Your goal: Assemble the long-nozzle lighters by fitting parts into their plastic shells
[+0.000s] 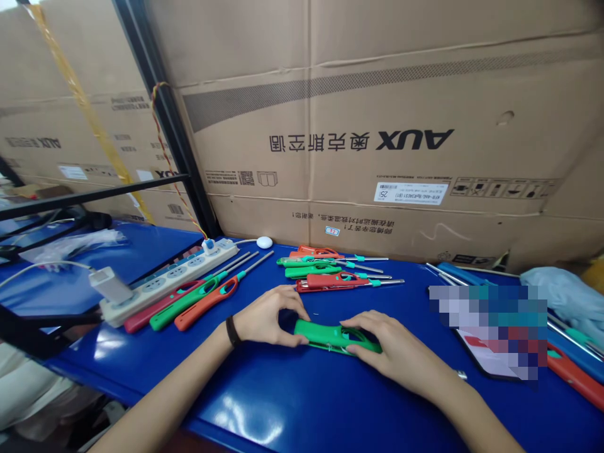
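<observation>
A green lighter casing (318, 333) is held level just over the blue table, its two halves slightly parted along the near side. My left hand (268, 318) pinches its left end between thumb and fingers. At the trigger-loop end, my right hand (389, 340) grips it with thumb below and fingers above. Behind my hands lie several open lighters with metal tubes, among them a red lighter (325, 280) and a green lighter (311, 270). A tiny thin metal piece (316, 313) lies behind the casing. Inner parts of the held casing are mostly hidden.
Left, a red lighter (151, 313), a green lighter (184, 305) and an orange lighter (201, 308) lie beside a white power strip (189, 269). A partly blurred phone (491, 352) and more lighters (578, 371) are right. A large cardboard box (330, 94) stands behind.
</observation>
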`<state>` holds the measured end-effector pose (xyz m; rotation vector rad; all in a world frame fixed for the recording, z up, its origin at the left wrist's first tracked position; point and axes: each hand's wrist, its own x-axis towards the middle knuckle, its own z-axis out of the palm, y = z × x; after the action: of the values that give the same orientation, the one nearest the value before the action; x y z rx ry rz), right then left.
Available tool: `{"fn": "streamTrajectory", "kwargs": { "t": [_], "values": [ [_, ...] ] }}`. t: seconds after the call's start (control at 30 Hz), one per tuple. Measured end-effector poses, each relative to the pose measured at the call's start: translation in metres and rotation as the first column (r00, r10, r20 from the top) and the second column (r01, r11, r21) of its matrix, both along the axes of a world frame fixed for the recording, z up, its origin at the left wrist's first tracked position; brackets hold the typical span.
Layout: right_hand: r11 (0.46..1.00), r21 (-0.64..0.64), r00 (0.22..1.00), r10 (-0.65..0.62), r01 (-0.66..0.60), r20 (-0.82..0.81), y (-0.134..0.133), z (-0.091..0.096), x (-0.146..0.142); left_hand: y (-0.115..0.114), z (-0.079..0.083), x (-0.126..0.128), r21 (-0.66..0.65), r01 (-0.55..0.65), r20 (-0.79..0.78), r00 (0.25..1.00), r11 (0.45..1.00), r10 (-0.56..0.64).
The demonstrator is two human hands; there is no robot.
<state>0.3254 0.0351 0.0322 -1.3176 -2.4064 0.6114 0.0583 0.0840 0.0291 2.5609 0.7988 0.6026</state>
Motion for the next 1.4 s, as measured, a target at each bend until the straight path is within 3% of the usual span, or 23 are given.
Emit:
{"fn": "streamTrajectory", "kwargs": {
  "t": [0.27,0.5,0.8,0.97,1.2,1.4],
  "values": [
    [0.998,-0.037,0.999,-0.051,0.051,0.014,-0.001,0.0005,-0.0007,0.001,-0.0049,-0.0009,-0.029,-0.01,-0.047,0.999,1.0,0.008],
    [0.995,-0.07,0.997,-0.077,0.075,-0.026,0.0004,-0.0008,0.0019,-0.0003,-0.0025,0.0016,-0.061,-0.005,0.014,1.0,0.998,0.006],
    [1.0,-0.022,1.0,-0.014,0.013,-0.02,0.0007,0.0005,0.0023,-0.0035,-0.0013,0.006,-0.076,-0.005,0.046,0.999,0.997,0.009],
    [0.999,0.022,0.999,-0.027,0.028,-0.044,0.0001,0.0004,0.0045,-0.0038,-0.0009,0.0063,-0.063,-0.011,0.03,0.999,0.998,0.013],
    [0.997,-0.054,0.998,-0.054,0.055,0.022,-0.0005,-0.0003,0.0054,-0.0033,-0.0007,0.0052,-0.045,-0.01,-0.006,1.0,0.999,0.01],
    [0.998,0.018,0.995,-0.067,0.066,0.077,-0.0031,0.0051,0.0038,-0.0025,-0.0017,0.004,-0.041,0.009,-0.022,1.0,0.999,-0.01]
  ]
}}
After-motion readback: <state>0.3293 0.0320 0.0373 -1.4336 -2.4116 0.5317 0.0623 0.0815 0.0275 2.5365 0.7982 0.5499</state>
